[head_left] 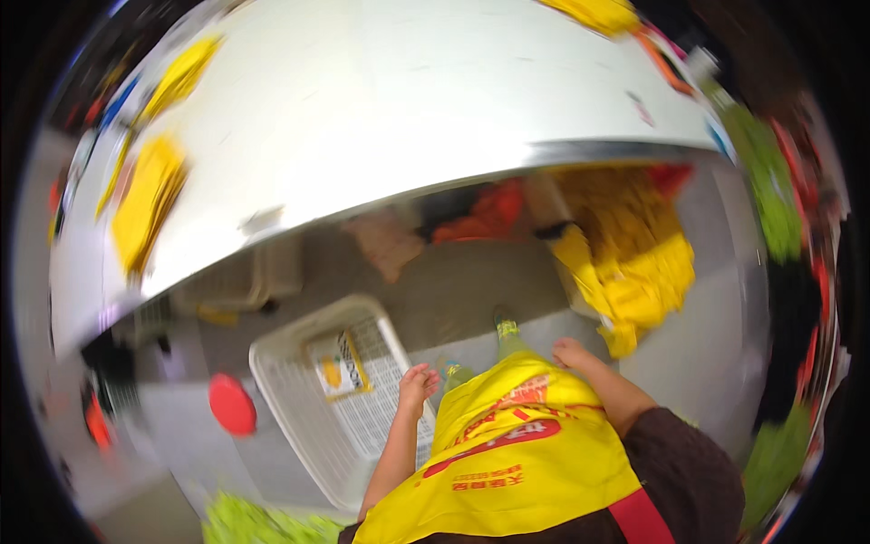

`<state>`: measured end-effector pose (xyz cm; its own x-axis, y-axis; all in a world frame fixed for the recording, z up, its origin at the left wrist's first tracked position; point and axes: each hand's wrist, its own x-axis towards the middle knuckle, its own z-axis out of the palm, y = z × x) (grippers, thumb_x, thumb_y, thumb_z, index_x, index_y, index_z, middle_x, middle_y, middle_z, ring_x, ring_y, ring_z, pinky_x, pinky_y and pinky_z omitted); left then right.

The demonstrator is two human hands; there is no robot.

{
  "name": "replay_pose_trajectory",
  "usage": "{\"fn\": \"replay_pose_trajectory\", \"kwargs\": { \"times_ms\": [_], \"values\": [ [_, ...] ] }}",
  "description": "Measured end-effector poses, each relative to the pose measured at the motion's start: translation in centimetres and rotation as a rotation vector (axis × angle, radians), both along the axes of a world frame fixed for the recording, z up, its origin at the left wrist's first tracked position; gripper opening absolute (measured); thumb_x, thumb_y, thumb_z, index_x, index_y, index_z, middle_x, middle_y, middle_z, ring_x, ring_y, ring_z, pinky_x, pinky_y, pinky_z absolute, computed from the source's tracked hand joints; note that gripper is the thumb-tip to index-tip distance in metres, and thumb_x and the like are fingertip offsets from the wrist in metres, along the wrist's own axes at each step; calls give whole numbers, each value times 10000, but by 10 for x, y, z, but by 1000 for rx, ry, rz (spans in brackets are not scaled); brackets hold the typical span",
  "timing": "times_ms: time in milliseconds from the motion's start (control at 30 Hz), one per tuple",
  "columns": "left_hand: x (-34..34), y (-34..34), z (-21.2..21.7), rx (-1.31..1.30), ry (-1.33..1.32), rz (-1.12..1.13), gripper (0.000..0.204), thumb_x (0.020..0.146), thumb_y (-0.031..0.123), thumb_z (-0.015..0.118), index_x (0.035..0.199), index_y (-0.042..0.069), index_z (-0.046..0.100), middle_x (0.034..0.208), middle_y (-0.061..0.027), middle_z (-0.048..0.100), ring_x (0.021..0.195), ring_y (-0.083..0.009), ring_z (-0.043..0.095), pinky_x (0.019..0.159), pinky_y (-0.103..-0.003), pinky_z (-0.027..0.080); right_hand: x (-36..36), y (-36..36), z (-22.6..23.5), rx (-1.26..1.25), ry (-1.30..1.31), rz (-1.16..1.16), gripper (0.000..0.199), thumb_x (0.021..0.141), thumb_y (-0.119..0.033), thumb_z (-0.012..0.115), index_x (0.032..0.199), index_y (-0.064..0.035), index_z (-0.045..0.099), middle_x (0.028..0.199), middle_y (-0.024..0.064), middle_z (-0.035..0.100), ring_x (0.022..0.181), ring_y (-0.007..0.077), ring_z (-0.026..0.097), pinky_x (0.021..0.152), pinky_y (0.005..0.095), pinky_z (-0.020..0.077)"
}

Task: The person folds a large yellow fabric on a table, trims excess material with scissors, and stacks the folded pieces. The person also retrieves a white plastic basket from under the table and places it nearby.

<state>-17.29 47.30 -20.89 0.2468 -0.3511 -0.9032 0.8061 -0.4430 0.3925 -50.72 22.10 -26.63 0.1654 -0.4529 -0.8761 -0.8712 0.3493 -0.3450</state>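
Note:
My left hand hangs low beside my yellow apron, fingers loosely curled, holding nothing. It hovers over the near edge of a white plastic crate on the floor. My right hand sits at my right side, fingers curled, also with nothing visible in it. It is nearest a heap of yellow cloth spilling out from under the big steel table. The picture is motion-blurred.
A yellow and white card lies in the crate. A red round lid lies on the floor to the left. Yellow packets rest on the table's left part. Orange items sit under the table. Green leaves show at bottom.

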Motion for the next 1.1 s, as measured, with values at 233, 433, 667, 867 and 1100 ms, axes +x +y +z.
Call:
{"fn": "replay_pose_trajectory", "kwargs": {
  "times_ms": [233,433,667,867,1100],
  "values": [
    [-46,-156,60,-270,-583,-524,228,868,77,516,1081,10,563,949,-77,631,840,-138,599,743,-255,474,-131,-17,-9,38,-66,-309,243,788,-179,583,980,-30,584,739,91,616,598,165,581,538,319,459],
    [-123,-370,123,-506,-1358,-617,292,884,55,523,1165,-22,507,1155,-125,542,1066,-194,519,919,-308,404,-224,-130,-115,-257,-24,-268,278,776,-191,592,1003,-32,581,835,118,637,746,273,606,645,386,476],
    [-169,-547,113,-317,-2008,-801,432,936,266,461,1286,18,409,1342,-139,386,1250,-290,353,1046,-404,246,-253,-305,-188,-361,111,-538,492,725,-283,653,1134,-43,520,1142,212,535,1065,349,505,874,366,427],
    [-178,-556,96,-261,-1644,-607,515,927,379,430,1331,67,359,1363,-138,318,1170,-264,417,909,-359,423,-237,-368,-217,-73,522,-448,866,699,-413,700,1394,-156,251,1454,150,172,1350,326,140,1020,474,302],
    [-167,-555,92,-220,-1907,-771,470,936,323,418,1297,23,399,1322,-167,392,1177,-261,414,980,-362,333,-297,-362,-231,-78,-814,-1444,431,764,-96,532,1182,0,489,1062,108,596,967,242,589,862,355,468]
  ]
}}
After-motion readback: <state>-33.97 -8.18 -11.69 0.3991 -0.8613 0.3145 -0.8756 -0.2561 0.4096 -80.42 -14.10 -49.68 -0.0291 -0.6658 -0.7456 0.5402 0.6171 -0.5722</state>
